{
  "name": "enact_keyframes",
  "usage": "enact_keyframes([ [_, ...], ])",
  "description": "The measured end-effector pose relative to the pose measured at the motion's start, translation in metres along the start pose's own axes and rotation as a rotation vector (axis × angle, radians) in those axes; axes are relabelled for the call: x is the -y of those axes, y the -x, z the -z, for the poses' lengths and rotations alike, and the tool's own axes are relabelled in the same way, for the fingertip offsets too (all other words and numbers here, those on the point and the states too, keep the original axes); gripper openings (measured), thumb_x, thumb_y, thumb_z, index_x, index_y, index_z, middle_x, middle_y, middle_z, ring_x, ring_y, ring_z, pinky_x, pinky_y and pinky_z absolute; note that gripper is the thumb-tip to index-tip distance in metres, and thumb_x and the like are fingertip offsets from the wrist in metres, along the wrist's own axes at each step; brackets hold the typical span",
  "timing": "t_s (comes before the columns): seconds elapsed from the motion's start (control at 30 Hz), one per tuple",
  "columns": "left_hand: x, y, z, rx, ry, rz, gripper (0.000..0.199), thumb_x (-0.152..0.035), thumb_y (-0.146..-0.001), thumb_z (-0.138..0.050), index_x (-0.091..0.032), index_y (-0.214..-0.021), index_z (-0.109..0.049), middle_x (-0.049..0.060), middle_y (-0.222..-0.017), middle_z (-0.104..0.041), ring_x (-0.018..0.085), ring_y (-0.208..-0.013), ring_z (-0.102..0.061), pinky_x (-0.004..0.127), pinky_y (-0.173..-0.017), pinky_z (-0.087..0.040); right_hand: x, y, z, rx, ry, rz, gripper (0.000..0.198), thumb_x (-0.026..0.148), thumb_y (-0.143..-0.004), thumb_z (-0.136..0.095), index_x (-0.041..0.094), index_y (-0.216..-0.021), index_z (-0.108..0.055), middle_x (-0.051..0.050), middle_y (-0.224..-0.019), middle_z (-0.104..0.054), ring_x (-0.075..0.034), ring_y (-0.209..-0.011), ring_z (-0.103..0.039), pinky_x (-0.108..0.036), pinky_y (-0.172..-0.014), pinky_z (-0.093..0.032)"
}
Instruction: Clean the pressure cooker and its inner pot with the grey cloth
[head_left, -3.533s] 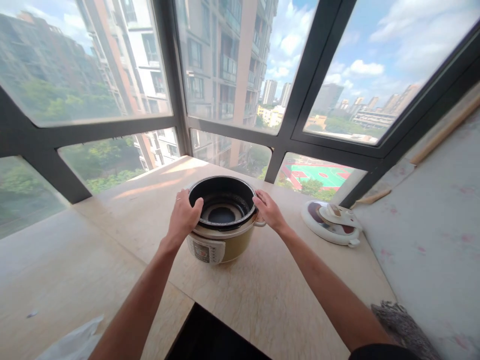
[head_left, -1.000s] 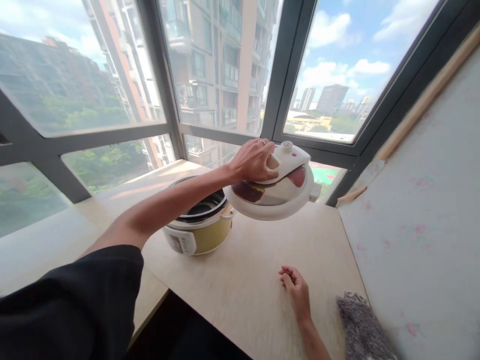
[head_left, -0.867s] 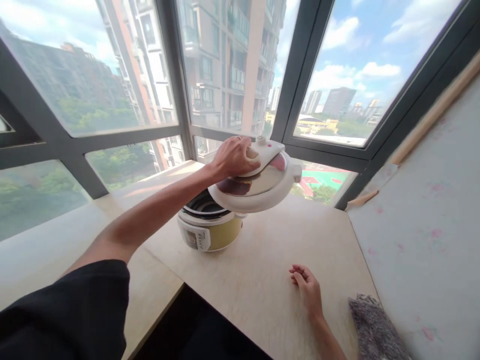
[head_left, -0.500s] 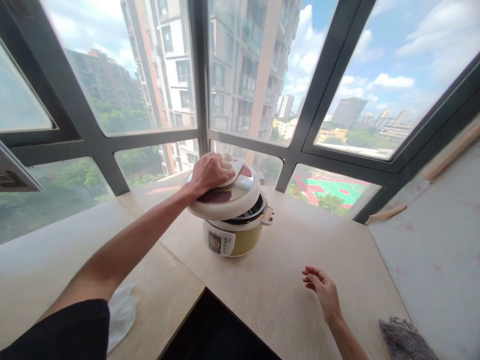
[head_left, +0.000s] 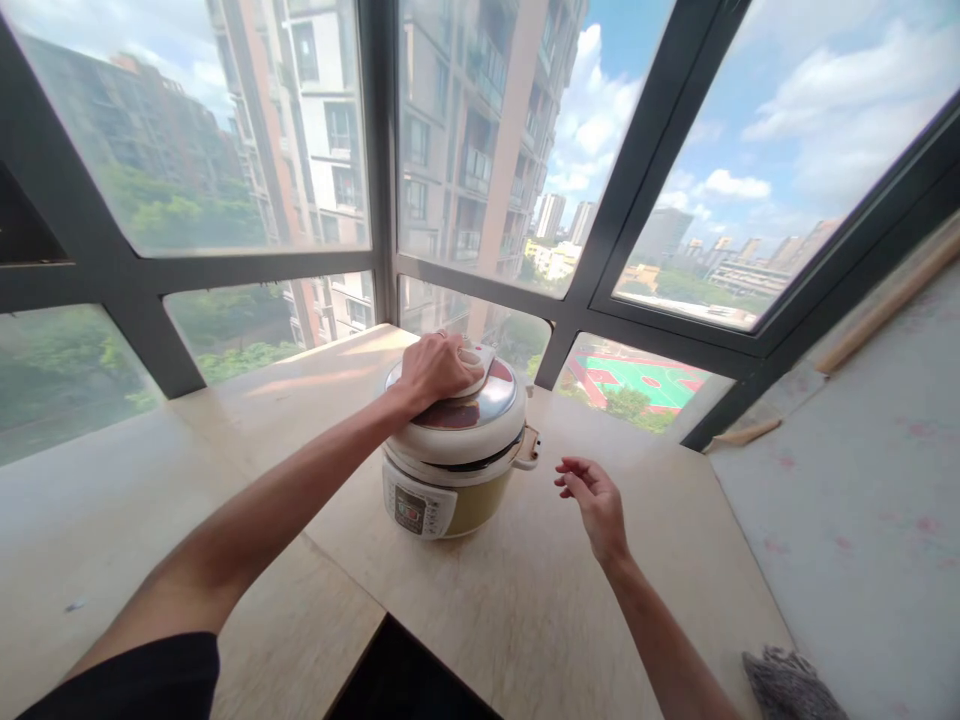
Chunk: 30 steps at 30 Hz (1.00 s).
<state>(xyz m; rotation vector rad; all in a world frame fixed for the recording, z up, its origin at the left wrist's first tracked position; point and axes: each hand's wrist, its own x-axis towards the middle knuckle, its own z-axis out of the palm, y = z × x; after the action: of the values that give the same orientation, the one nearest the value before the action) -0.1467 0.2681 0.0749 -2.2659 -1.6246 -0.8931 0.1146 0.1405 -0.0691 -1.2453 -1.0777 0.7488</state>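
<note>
An electric pressure cooker [head_left: 480,505] with a cream and olive body stands on the pale counter, its control panel facing the near left. My left hand [head_left: 437,370] is closed around the knob of its round, shiny lid [head_left: 491,402]. The lid sits over the pot, slightly raised at the right, where a thin dark gap shows along the rim. To the right of the cooker's side handle [head_left: 529,450], my right hand [head_left: 596,497] hovers with loosely curled fingers, some spread apart, touching nothing.
Large framed windows [head_left: 386,180] meet in a corner behind the cooker. A dark opening [head_left: 412,675] cuts into the near edge of the counter [head_left: 570,610]. A grey fluffy cloth [head_left: 791,685] lies at the lower right, beside a patterned wall [head_left: 847,520].
My left hand has lowered the lid onto the pot, and the wide opening at the right has narrowed to a gap. My right hand has moved up and left, closer to the cooker.
</note>
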Motion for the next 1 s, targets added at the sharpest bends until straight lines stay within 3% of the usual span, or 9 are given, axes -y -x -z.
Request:
enact_keyframes([
  [0.13, -0.005, -0.005, -0.013, 0.04, -0.024, -0.019, 0.043, -0.052, -0.076, -0.06, -0.016, -0.097, -0.072, 0.017, -0.095, -0.072, 0.036, -0.092, -0.068, 0.04, -0.073, -0.051, 0.007, -0.014, -0.023, 0.043, 0.025, 0.005, 0.048, 0.052, -0.074, -0.071, 0.018, -0.107, -0.062, -0.009, -0.104, -0.067, -0.019, -0.075, -0.065, -0.033, -0.063, -0.055],
  [0.33, -0.011, -0.003, -0.021, 0.07, -0.061, -0.051, 0.043, -0.053, -0.075, -0.059, -0.017, -0.094, -0.074, 0.017, -0.094, -0.073, 0.036, -0.09, -0.068, 0.041, -0.075, -0.051, 0.0, -0.018, -0.037, 0.119, -0.01, -0.227, 0.067, 0.065, -0.072, -0.07, 0.018, -0.118, -0.054, -0.006, -0.105, -0.066, -0.01, -0.053, -0.057, -0.031, -0.055, -0.055],
  [0.6, -0.006, 0.0, -0.021, 0.056, -0.013, -0.097, 0.041, -0.05, -0.074, -0.059, -0.017, -0.093, -0.072, 0.014, -0.09, -0.071, 0.033, -0.086, -0.068, 0.038, -0.074, -0.05, -0.005, -0.014, -0.037, 0.174, -0.129, -0.274, 0.064, 0.065, -0.075, -0.071, 0.019, -0.116, -0.055, 0.001, -0.081, -0.067, -0.015, -0.058, -0.066, -0.03, -0.059, -0.056],
  [1.0, 0.015, -0.01, -0.017, 0.168, 0.129, -0.285, 0.027, -0.045, -0.073, -0.059, -0.02, -0.081, -0.067, 0.007, -0.084, -0.068, 0.023, -0.077, -0.063, 0.032, -0.072, -0.046, -0.013, -0.016, -0.036, 0.234, -0.187, -0.296, 0.064, 0.067, -0.075, -0.071, 0.019, -0.114, -0.056, 0.0, -0.08, -0.067, -0.016, -0.061, -0.068, -0.028, -0.059, -0.055],
])
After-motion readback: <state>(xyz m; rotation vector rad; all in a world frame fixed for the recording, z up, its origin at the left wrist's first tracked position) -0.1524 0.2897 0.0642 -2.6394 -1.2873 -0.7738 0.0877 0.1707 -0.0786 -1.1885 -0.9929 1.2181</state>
